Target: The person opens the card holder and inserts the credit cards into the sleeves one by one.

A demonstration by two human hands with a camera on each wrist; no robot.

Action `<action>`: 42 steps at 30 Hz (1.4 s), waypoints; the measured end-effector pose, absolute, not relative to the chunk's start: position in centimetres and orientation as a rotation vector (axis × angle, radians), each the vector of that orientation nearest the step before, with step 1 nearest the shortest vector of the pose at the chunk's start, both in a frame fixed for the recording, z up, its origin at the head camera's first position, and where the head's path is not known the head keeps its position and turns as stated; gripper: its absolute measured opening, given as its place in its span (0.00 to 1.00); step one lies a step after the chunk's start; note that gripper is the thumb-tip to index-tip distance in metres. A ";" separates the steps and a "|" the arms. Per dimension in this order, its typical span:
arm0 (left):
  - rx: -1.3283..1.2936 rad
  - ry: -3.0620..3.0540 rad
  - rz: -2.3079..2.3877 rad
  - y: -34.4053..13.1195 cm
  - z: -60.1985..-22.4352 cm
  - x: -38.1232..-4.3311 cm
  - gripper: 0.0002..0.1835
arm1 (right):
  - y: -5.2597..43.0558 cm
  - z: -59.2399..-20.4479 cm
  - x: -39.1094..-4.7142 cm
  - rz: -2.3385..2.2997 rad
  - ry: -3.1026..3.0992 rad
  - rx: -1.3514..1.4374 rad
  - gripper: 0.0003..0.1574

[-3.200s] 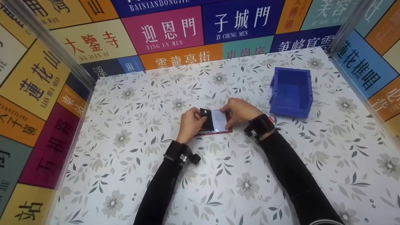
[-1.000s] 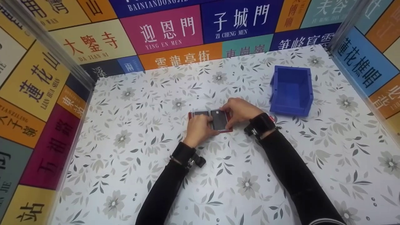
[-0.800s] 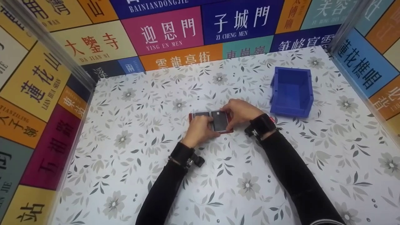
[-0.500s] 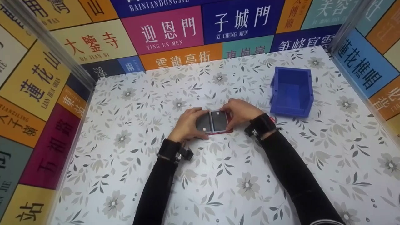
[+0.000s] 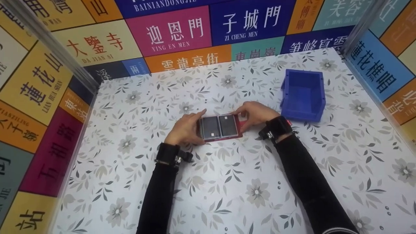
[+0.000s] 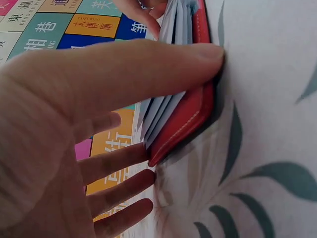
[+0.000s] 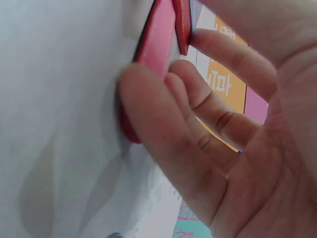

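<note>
A small red card holder (image 5: 240, 126) lies spread open on the patterned table, its clear sleeves showing. One black card (image 5: 211, 126) sits in the left sleeve and another dark card (image 5: 228, 125) in the right one. My left hand (image 5: 185, 129) is at the holder's left end. In the left wrist view its thumb lies along the red cover (image 6: 183, 116), and the fingers stretch out loosely with one near the corner. At the right end my right hand (image 5: 256, 112) holds the red cover between thumb and fingers; the right wrist view shows the thumb on its edge (image 7: 157, 47).
A blue plastic bin (image 5: 300, 115) stands to the right, behind my right hand. Walls with coloured sign panels (image 5: 169, 31) border the table (image 5: 146, 195) at the back and on both sides.
My left hand earlier pinched a black card above the holder; that card now lies in the left sleeve. The left hand has drawn back leftward to the holder's end. My right hand has shifted slightly right.
</note>
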State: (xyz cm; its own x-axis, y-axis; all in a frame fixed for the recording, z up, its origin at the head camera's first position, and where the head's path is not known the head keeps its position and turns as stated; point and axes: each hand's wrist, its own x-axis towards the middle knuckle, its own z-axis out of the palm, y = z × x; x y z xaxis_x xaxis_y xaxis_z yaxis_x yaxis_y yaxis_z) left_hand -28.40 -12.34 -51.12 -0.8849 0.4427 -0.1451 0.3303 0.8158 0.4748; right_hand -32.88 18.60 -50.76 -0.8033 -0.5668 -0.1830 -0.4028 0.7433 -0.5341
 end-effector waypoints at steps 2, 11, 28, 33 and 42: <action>0.585 2.747 0.659 -12.2 -50.9 -28.4 0.71 | 18.7 -50.9 -33.0 -0.707 2.598 -0.744 0.52; 0.534 2.632 0.925 -11.5 -50.2 -28.2 0.77 | 18.8 -50.9 -33.1 -0.686 2.580 -0.729 0.51; 0.805 2.536 1.105 -6.2 -52.8 -26.7 0.51 | 19.0 -51.0 -32.9 -0.741 2.587 -0.643 0.44; 0.830 2.615 0.988 -5.7 -53.3 -26.5 0.42 | 18.9 -50.9 -32.9 -0.730 2.584 -0.614 0.43; 0.833 2.671 0.947 -5.4 -53.4 -26.4 0.35 | 19.3 -50.5 -32.7 -0.689 2.591 -0.614 0.41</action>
